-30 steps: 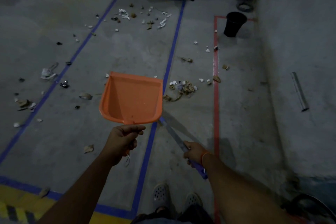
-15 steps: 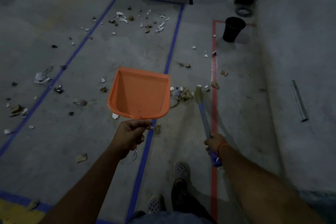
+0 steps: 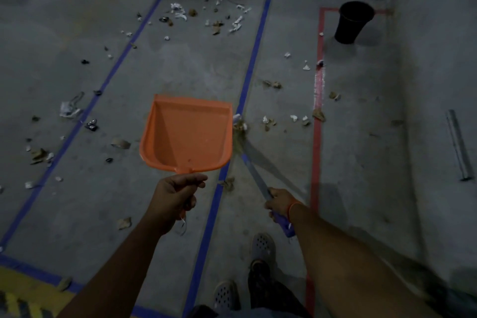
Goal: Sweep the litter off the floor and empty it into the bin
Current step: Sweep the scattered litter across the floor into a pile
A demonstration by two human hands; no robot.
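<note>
One head-worn wide-angle view looks forward and steeply down, arms near, littered floor (image 3: 180, 64) stretching far ahead.

One orange dustpan (image 3: 187, 134), one broom (image 3: 254, 175), one black bin (image 3: 353, 22), two hands.

Both forearms are bare, no sleeves anywhere in view. The right hand (image 3: 280, 201) has a thin orange band (image 3: 293, 210) round the wrist; the left hand (image 3: 175, 196) wears nothing I can make out. Down below, 2 grey clog-style shoes (image 3: 263, 245) with rows of little round holes over the toes, plus dark trousers (image 3: 273, 294), maybe patterned, but it's too dim to say.
</note>
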